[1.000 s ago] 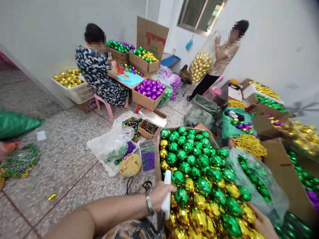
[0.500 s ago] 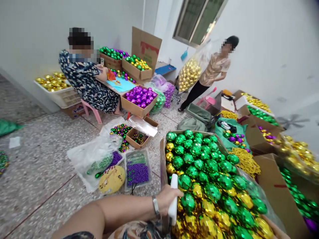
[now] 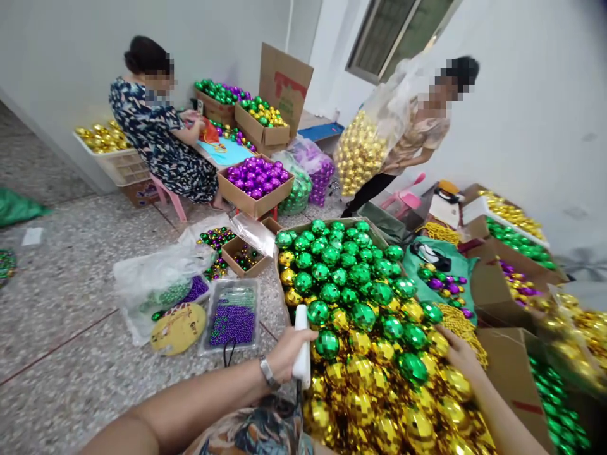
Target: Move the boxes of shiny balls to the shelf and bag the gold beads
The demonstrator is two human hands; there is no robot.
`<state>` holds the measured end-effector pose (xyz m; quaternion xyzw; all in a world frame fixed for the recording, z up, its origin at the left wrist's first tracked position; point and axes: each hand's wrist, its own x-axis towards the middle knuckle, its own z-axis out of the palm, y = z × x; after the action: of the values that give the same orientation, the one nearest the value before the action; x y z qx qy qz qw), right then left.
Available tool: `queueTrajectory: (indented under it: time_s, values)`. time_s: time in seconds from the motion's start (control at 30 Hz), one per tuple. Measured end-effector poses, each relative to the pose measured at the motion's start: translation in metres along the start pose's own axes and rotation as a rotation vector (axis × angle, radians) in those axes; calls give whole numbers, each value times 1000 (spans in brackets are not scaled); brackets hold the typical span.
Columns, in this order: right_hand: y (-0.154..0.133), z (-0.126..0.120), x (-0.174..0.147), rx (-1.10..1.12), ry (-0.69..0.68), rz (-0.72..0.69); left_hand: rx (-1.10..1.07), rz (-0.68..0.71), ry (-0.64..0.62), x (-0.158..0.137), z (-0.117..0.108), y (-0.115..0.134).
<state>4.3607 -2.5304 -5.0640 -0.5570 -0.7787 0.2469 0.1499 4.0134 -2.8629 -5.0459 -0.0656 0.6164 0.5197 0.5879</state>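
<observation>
Left hand grip was closed round a white handle at the left side of the box. Box held green balls mostly at the far end, gold balls nearer. Right hand was at the box's right side, beside gold balls; couldn't tell if its grip was closed. Tray of purple beads lay left of box.

My camera shows me green balls and gold balls, a white handle, purple balls, a pink stool and a dark blue dress patterned in white.
</observation>
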Motion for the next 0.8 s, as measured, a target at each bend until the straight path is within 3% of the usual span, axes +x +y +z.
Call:
queueTrajectory:
  time_s: [0.2, 0.4, 0.63, 0.8]
  values:
    - [11, 4, 57, 131, -72, 33, -24, 6, 47, 13, 31, 6]
    - [15, 7, 90, 139, -125, -5, -56, -5, 105, 18, 46, 13]
    - [4, 14, 94, 174, -105, -13, -45, 3, 87, 28, 48, 22]
    - [12, 10, 86, 169, -91, 37, -53, -1, 56, 34, 48, 23]
